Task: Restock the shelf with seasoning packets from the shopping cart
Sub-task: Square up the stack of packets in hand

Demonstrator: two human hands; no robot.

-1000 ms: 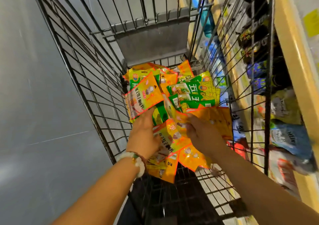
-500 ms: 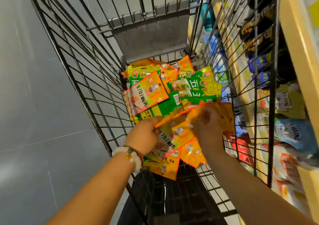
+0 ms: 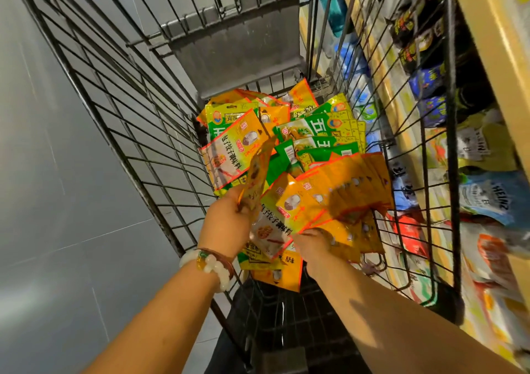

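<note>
The head view looks down into the wire shopping cart (image 3: 137, 133), where both hands work among the seasoning packets. What has just changed: the right hand (image 3: 315, 243) now holds a fanned stack of orange packets (image 3: 338, 199), lifted a little above the heap; half a second ago this hand lay on top of the same packets, covering them. Its fingers are under the stack, so I cannot see them well, but the stack clearly rests in its grasp. The left hand (image 3: 229, 221) now pinches one orange packet (image 3: 255, 176), which stands nearly on edge and looks blurred; before, this hand only reached into the pile with nothing raised. I judge that the person is gathering packets of one kind into a bundle, and the single packet is on its way to join the stack.

For the task, this means the picking step is almost finished, but nothing has gone to the shelf (image 3: 487, 44) yet, which stands on the right side beyond the cart wall. Many packets remain in the cart: green packets (image 3: 318, 133) in the middle and more orange ones behind and below.

Compared with one second ago, the pile under the hands looks more open, and the green packets show more. The beaded bracelet (image 3: 212, 264) on the left wrist sits as before.
</note>
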